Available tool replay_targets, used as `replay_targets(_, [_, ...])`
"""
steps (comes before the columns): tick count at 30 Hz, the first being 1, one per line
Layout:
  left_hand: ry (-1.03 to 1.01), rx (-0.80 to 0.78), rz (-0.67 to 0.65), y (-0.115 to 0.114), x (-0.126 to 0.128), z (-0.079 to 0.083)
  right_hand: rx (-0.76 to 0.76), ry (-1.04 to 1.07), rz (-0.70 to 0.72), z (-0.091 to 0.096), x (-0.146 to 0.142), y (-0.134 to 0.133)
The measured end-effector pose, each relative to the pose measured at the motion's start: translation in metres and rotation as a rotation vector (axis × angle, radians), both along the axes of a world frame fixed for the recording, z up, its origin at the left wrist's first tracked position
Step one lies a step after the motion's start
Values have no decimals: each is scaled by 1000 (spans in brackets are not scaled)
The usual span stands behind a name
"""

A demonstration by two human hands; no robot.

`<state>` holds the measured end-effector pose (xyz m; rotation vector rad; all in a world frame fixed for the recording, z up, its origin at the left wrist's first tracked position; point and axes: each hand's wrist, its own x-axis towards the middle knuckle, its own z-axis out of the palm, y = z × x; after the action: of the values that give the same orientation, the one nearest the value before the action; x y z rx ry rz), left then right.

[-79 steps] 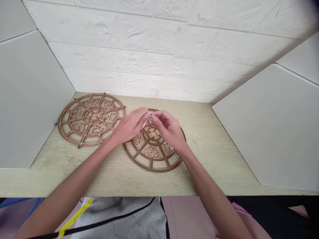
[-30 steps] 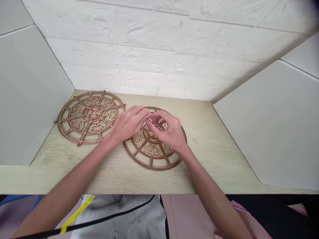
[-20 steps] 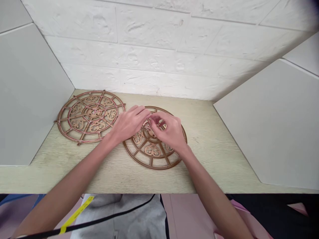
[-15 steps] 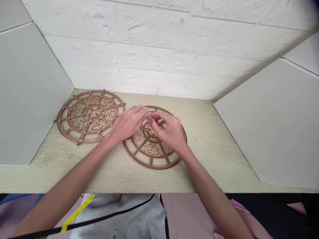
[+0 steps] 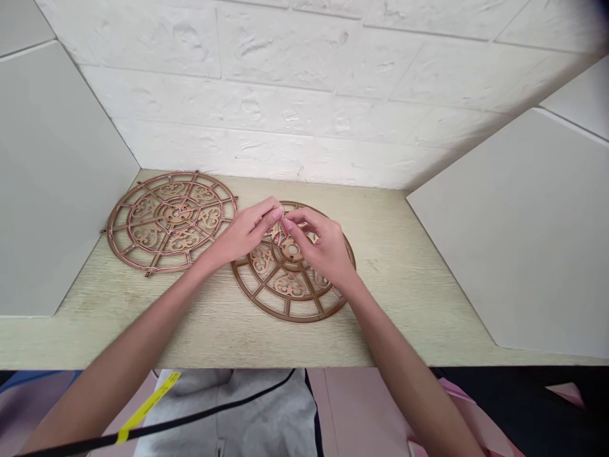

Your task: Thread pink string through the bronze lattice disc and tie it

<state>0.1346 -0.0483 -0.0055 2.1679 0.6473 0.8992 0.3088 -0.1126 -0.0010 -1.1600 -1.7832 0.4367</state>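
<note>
My left hand (image 5: 252,230) and my right hand (image 5: 322,246) meet over the upper part of a round brown openwork disc (image 5: 290,285). This disc has spokes, rings and scroll ornaments. Both hands are closed in a pinch, fingertips nearly touching, on a thin pinkish-white wire (image 5: 278,238). Loose strands of it hang below the fingers over the disc. The exact grip is too small to make out. To the left of my hands lies a second disc (image 5: 184,240) of the same pattern, with reddish wire running along its rings and spokes.
A white brick-patterned wall (image 5: 295,114) rises behind the pale wooden table (image 5: 214,336). Grey panels stand at the left (image 5: 57,190) and right (image 5: 518,235). A black cord (image 5: 200,416) with a yellow tag (image 5: 150,406) crosses below the table's front edge.
My left hand has turned so that its thumb now shows beside the fingers. My right fingers have straightened somewhat, and more loose wire strands show. Both discs stay in place.
</note>
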Motion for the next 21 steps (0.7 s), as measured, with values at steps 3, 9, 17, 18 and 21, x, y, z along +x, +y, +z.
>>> replay_targets(3, [2, -27, 12, -1, 1, -1, 40, -49, -29, 1, 0, 0])
replay_targets(9, [0, -1, 41, -3, 5, -1, 105, -135, -45, 0, 1, -1])
replay_targets(17, [16, 60, 44, -4, 4, 3, 191, -236, -82, -3, 2, 0])
replay_targets(18, [3, 47, 40, -5, 4, 4, 198, -233, -79, -3, 2, 0])
replay_targets(21, [-33, -44, 19, -5, 4, 5, 223, -224, -58, 0, 4, -1])
